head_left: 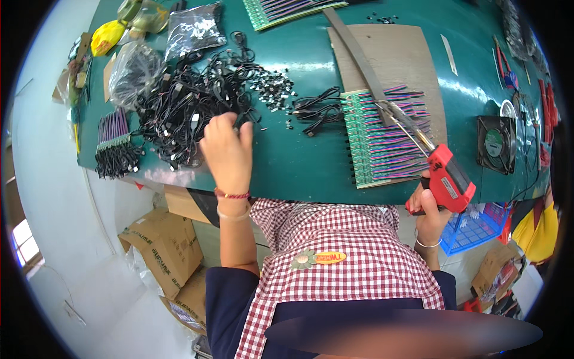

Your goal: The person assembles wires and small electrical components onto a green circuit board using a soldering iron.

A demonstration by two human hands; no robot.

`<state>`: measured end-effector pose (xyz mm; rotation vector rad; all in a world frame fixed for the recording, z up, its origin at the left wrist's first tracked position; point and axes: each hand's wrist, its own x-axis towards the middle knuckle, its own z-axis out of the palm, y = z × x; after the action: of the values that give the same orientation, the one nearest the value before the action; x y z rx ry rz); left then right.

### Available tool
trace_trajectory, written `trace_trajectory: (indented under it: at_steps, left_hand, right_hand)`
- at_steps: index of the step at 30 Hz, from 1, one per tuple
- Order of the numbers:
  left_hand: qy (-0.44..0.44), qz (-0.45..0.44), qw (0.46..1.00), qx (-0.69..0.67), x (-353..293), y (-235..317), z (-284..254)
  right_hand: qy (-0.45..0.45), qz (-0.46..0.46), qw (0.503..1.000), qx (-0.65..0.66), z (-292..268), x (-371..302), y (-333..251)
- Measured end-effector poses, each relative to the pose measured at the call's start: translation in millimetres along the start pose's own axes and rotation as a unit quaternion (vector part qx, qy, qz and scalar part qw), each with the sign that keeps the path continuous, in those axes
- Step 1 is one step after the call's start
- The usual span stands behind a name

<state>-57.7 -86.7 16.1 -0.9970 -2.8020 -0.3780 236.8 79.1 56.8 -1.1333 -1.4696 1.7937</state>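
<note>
My left hand (228, 149) is at the near edge of a tangled heap of black USB cables (179, 102). Its thumb stands apart from the bent fingers, and I see nothing held in it; the fingertips are partly hidden. My right hand (429, 206) grips a red and black soldering gun (447, 179) by its handle. The gun's metal tip points up and left over a green circuit board panel (359, 143) with rows of purple, pink and blue wires. A grey metal bar (357, 51) lies across the panel's wires. Several black cables (320, 110) lie at the panel's left edge.
Small metal connectors (274, 90) are scattered beside the heap. A wired bundle (113, 140) lies at far left, plastic bags (136, 73) behind it. Beneath the panel is a brown board (388, 57). A black fan (496, 145) stands right; a blue basket (478, 227) sits below the table edge.
</note>
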Motion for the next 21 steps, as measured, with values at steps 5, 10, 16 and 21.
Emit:
trace_trajectory:
  at_steps: [5,10,16,21]
  left_hand:
    - [0.034,0.027,0.999,0.020,20.7,1.4,18.7]
    - [0.006,-0.032,0.998,-0.049,23.2,-1.3,15.7]
    - [-0.136,-0.118,0.800,-0.573,4.2,27.8,-13.6]
    - [-0.262,-0.005,0.773,-0.577,-16.1,78.2,-28.1]
  right_hand:
    - [-0.005,-0.007,1.000,0.013,4.9,-2.7,-3.1]
    - [-0.008,-0.030,0.999,0.033,2.7,-3.4,-3.2]
    - [0.002,-0.029,0.993,0.111,17.7,1.6,-14.7]
    - [-0.061,-0.044,0.997,0.022,52.3,20.2,-28.6]
